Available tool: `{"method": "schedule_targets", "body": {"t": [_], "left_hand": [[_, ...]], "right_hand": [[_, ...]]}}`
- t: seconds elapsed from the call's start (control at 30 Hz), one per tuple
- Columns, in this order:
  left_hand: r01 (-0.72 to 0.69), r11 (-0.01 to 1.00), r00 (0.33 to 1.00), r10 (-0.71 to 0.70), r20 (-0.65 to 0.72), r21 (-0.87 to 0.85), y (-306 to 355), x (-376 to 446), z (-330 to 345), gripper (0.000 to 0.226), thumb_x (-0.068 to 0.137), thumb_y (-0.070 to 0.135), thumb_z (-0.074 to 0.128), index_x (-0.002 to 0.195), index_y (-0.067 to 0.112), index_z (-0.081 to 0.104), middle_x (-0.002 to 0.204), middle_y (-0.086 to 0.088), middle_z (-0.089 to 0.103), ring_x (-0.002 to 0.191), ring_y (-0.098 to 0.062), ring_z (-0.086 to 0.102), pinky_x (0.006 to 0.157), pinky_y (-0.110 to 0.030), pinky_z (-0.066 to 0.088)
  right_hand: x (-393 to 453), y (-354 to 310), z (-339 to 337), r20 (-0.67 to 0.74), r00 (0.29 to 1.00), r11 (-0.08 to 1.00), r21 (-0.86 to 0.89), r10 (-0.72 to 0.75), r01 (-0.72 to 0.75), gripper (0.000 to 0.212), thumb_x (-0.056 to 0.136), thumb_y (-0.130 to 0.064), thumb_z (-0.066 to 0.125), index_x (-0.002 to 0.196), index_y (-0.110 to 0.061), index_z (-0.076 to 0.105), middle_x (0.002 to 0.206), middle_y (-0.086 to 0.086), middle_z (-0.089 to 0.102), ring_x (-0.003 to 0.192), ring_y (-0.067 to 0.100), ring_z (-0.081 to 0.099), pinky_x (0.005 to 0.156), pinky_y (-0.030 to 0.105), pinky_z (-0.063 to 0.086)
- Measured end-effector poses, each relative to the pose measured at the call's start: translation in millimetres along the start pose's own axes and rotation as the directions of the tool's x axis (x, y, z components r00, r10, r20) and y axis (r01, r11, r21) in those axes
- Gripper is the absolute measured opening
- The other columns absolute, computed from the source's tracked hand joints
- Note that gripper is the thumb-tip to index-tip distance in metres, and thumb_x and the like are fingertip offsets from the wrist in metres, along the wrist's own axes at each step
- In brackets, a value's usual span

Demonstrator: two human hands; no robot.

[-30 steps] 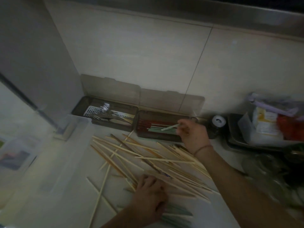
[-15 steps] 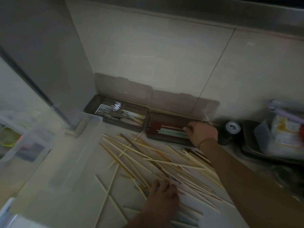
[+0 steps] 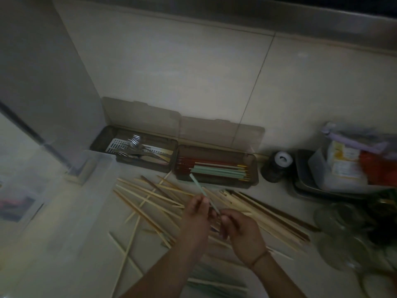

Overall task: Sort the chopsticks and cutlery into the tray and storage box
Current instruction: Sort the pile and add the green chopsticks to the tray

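Chopsticks lay scattered on the counter, in front of the box, which serves as landmark. Far left of the box stood a clear bin. Just left of the box, touching it, was the tray with forks and spoons inside. The box itself held red and green chopsticks, its lid open against the wall. In front of the box, above the pile, the left hand and right hand together pinched one green chopstick; its far tip pointed to the box's left end. Right of the box stood a dark jar, then a container with packets.
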State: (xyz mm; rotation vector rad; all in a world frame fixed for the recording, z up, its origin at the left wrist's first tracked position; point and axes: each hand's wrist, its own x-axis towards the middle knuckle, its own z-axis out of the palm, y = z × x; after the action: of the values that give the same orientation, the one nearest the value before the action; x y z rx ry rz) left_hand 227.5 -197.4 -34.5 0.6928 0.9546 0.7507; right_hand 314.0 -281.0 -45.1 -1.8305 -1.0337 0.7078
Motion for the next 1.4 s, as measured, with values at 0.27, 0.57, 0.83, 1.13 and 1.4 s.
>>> {"method": "schedule_targets", "body": {"t": [0.27, 0.57, 0.83, 1.13, 1.4], "left_hand": [[-0.514, 0.394, 0.854, 0.150, 0.499, 0.762, -21, -4, -48, 0.014, 0.082, 0.035, 0.053, 0.088, 0.025, 0.060, 0.085, 0.008, 0.064, 0.074, -0.009, 0.060, 0.068, -0.030, 0.051], [-0.807, -0.376, 0.529, -0.116, 0.841, 0.455, -66, -19, -75, 0.019, 0.070, 0.040, 0.050, 0.065, 0.028, 0.063, 0.071, 0.014, 0.058, 0.080, -0.010, 0.058, 0.082, -0.031, 0.045], [-0.770, -0.533, 0.465, -0.090, 0.881, 0.351, -70, -24, -76, 0.021, 0.070, 0.040, 0.049, 0.066, 0.026, 0.063, 0.067, 0.012, 0.054, 0.080, -0.015, 0.057, 0.079, -0.033, 0.035], [-0.731, -0.543, 0.542, -0.096, 0.835, 0.413, -77, -27, -68, 0.023, 0.060, 0.045, 0.062, 0.065, 0.023, 0.064, 0.069, 0.010, 0.056, 0.079, -0.017, 0.056, 0.077, -0.036, 0.031], [-0.710, -0.519, 0.547, 0.019, 0.837, 0.476, -80, -25, -73, 0.028, 0.070, 0.052, 0.050, 0.069, 0.027, 0.063, 0.073, 0.012, 0.056, 0.084, -0.018, 0.048, 0.074, -0.035, 0.030]], "right_hand": [[85, 16, -44, -0.229, 0.968, 0.796, -0.602, -0.103, -0.058, 0.013, 0.089, -0.025, 0.062, 0.084, -0.025, 0.073, 0.091, 0.004, 0.068, 0.084, 0.031, 0.056, 0.069, 0.030, 0.039], [162, 16, -36, -0.060, 0.985, 0.390, -0.913, 0.161, -0.119, 0.021, 0.093, -0.036, 0.048, 0.100, -0.044, 0.067, 0.113, -0.004, 0.058, 0.113, 0.026, 0.040, 0.095, 0.040, 0.027], [119, 19, -47, -0.209, 0.975, 0.609, -0.784, -0.081, -0.117, 0.022, 0.088, -0.036, 0.054, 0.105, -0.030, 0.068, 0.113, 0.002, 0.061, 0.108, 0.031, 0.045, 0.088, 0.039, 0.031], [-67, 73, -29, 0.019, 0.921, 0.620, -0.735, -0.389, 0.277, 0.015, 0.084, -0.027, 0.053, 0.082, -0.025, 0.068, 0.083, -0.005, 0.064, 0.080, 0.025, 0.056, 0.067, 0.035, 0.043], [-112, 96, -10, -0.063, 0.952, 0.623, -0.768, -0.300, 0.146, 0.020, 0.081, -0.040, 0.054, 0.077, -0.032, 0.072, 0.081, -0.011, 0.065, 0.075, 0.021, 0.052, 0.055, 0.027, 0.044]]}}
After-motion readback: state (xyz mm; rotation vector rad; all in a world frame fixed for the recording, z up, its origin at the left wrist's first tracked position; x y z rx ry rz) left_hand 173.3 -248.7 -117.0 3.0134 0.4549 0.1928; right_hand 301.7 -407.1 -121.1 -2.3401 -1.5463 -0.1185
